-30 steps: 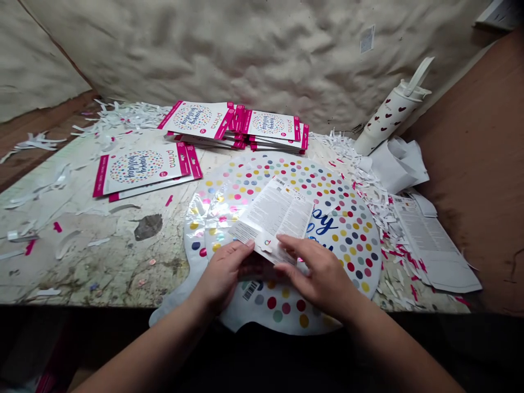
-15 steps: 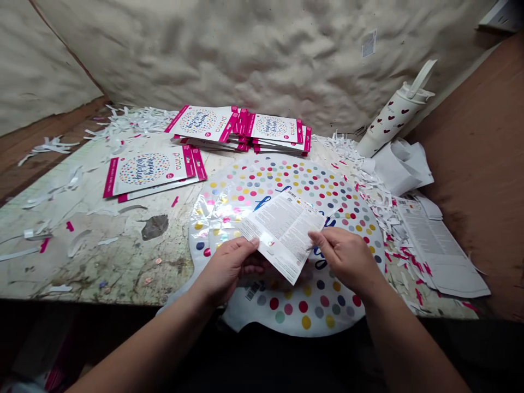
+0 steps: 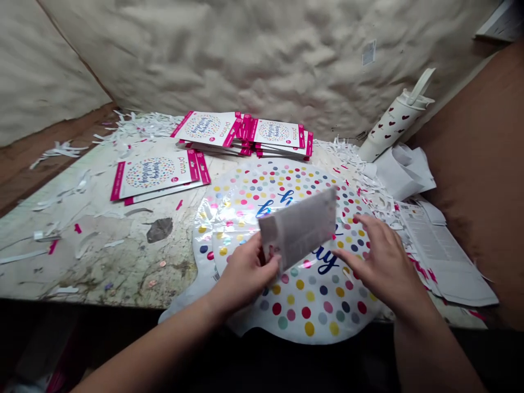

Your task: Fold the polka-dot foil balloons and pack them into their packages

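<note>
Printed card [image 3: 301, 228]: tilted above the dotted balloon [image 3: 309, 305], between both hands' fingers
Left hand [image 3: 245, 270]: thumb and fingers pinching its near-left edge
Right hand [image 3: 382, 262]: fingers open, just beside its right end
Birthday packets [image 3: 158, 174]: beyond the left fingers

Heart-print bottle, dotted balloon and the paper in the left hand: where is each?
Heart-print bottle [image 3: 389, 129], head view: middle of its body.
Dotted balloon [image 3: 302, 275], head view: printed front, below the paper.
Paper [image 3: 302, 229] in the left hand [image 3: 244, 274], head view: blurred face.
</note>
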Motion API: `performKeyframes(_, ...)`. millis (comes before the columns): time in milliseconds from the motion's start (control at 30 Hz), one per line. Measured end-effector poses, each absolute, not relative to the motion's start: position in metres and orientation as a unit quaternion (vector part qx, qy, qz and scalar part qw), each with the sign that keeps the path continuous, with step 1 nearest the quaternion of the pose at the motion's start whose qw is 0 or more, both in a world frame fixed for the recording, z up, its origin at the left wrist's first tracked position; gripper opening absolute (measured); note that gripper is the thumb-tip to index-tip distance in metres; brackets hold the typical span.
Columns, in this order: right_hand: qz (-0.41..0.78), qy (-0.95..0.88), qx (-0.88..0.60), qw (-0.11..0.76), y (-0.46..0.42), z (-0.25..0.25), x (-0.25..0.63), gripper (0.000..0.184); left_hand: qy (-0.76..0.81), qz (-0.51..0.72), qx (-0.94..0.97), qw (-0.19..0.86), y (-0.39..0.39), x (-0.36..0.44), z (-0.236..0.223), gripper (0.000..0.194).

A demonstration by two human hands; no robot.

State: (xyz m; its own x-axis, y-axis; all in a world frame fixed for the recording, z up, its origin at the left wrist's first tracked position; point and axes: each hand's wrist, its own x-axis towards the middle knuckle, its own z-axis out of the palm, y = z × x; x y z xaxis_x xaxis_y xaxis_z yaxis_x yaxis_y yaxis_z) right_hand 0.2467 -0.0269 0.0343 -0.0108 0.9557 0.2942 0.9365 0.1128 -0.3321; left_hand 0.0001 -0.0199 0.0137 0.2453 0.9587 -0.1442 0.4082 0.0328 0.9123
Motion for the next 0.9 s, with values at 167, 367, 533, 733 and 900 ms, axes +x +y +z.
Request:
performKeyframes(167, 0.126, -0.773, -0.425, 0.454, -0.024, 0.061, 0.218, 0.033, 0.385, 0.371, 0.810, 0.243, -0.017, -0.009, 0.060, 0.053)
performKeyframes(367, 0.366, -0.548, -0.408, 0.631, -0.012, 0.052, 0.182, 0.026, 0.360, 0.452, 0.798, 0.168, -0.005, -0.055, 0.064, 0.046)
performKeyframes(533, 0.271, -0.627, -0.500, 0.533, -0.011, 0.024, 0.200, 0.039, 0.563, 0.316, 0.747, -0.159, 0.023, -0.138, 0.060, 0.041)
performKeyframes(733, 0.202, -0.823, -0.480, 0.228, -0.047, -0.004, 0.218, 0.027, 0.692, 0.040, 0.720, -0.025, 0.102, -0.193, 0.028, 0.043)
performKeyframes(900, 0.173, -0.912, -0.368, 0.048, -0.083, -0.009, 0.219, 0.065, 0.648, 0.046, 0.760, 0.005, 0.096, -0.149, 0.028, 0.049)
